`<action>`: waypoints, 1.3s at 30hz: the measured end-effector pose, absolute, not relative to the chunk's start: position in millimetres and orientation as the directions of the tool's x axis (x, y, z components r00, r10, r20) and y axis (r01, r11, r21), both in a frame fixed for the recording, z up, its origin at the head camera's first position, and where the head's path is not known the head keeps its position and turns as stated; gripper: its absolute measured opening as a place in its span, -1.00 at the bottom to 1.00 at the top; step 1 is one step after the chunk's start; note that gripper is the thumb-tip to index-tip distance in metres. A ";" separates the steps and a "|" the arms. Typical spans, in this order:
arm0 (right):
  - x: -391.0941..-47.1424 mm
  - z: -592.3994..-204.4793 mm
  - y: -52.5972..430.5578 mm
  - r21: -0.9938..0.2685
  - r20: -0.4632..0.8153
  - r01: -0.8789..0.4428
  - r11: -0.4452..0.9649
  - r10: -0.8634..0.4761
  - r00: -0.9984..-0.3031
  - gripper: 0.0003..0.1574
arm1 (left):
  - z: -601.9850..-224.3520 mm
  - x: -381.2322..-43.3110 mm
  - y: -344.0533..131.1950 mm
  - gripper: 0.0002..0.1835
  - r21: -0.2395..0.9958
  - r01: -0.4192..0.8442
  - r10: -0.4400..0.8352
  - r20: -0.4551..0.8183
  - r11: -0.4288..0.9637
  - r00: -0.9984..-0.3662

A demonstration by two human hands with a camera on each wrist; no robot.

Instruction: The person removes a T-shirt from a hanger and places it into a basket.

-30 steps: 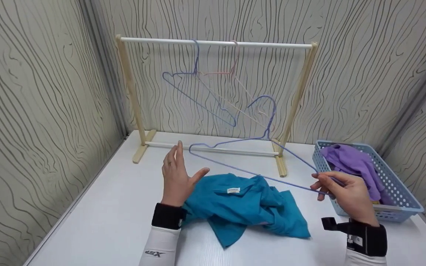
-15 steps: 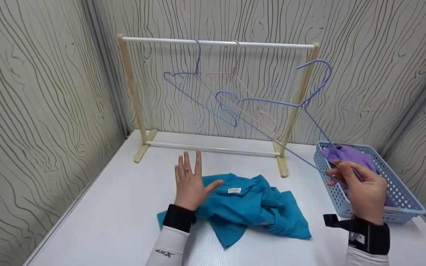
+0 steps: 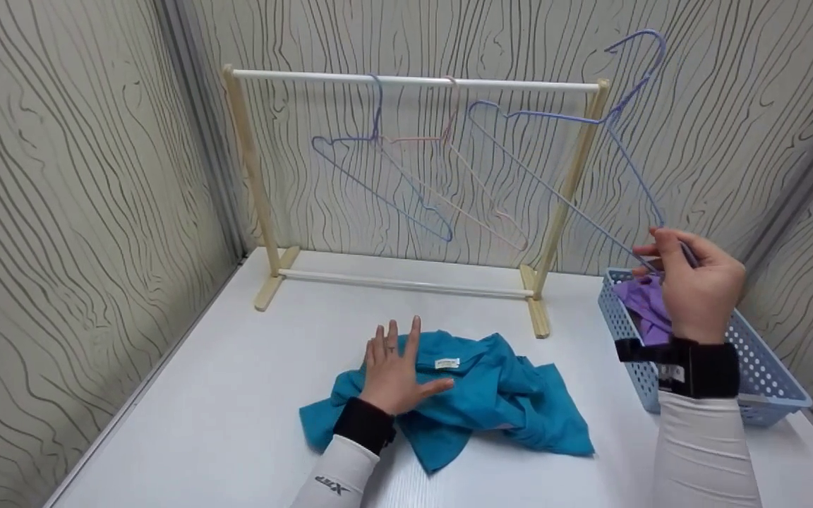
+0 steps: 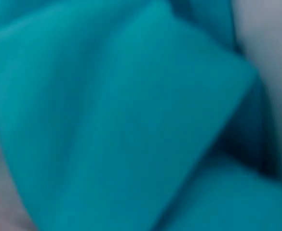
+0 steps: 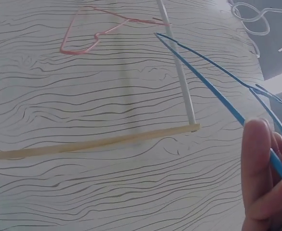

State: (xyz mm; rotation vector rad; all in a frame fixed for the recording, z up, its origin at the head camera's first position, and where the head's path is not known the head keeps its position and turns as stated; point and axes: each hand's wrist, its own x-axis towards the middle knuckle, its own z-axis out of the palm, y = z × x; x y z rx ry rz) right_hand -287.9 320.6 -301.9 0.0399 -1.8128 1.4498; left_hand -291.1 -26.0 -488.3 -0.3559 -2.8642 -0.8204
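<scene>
My right hand (image 3: pixel 699 286) pinches one corner of a blue-purple clothes hanger (image 3: pixel 555 116), raised in front of the rack's right post with its hook pointing up. In the right wrist view the hanger (image 5: pixel 213 91) runs out from between curled fingers (image 5: pixel 256 159). My left hand (image 3: pixel 396 374) is spread, fingers straight, over the left part of a crumpled teal garment (image 3: pixel 519 402) with a white neck label. Teal cloth (image 4: pixel 121 120) fills most of the left wrist view, and the left hand's fingers do not show clearly there.
A rack with a white rail (image 3: pixel 272 75) and wooden posts stands at the table's back. From it hang a blue hanger (image 3: pixel 378 190) and a pink hanger (image 3: pixel 477 219). At the right, a light blue basket (image 3: pixel 777 391) holds purple cloth (image 3: pixel 643 303). Patterned walls enclose the table.
My right hand has lifted the hanger up and to the right, from over the teal garment to rail height. My left hand has moved right and toward me, over the garment.
</scene>
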 end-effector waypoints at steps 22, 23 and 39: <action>-358.7 -303.4 276.5 -0.741 0.567 -0.355 0.570 0.247 -0.786 -0.58 | -498.9 -283.6 -12.5 0.15 0.428 0.235 0.260 -0.001 0.873 -0.965; -359.9 -304.9 275.7 -0.742 0.565 -0.355 0.569 0.244 -0.788 -0.59 | -498.8 -283.2 -12.5 0.14 0.422 0.235 0.259 0.001 0.875 -0.966; -366.9 -317.7 276.4 -0.782 0.474 -0.293 0.550 0.219 -0.853 -0.52 | -494.1 -284.0 -6.1 -0.26 0.326 0.246 0.250 0.030 0.913 -0.968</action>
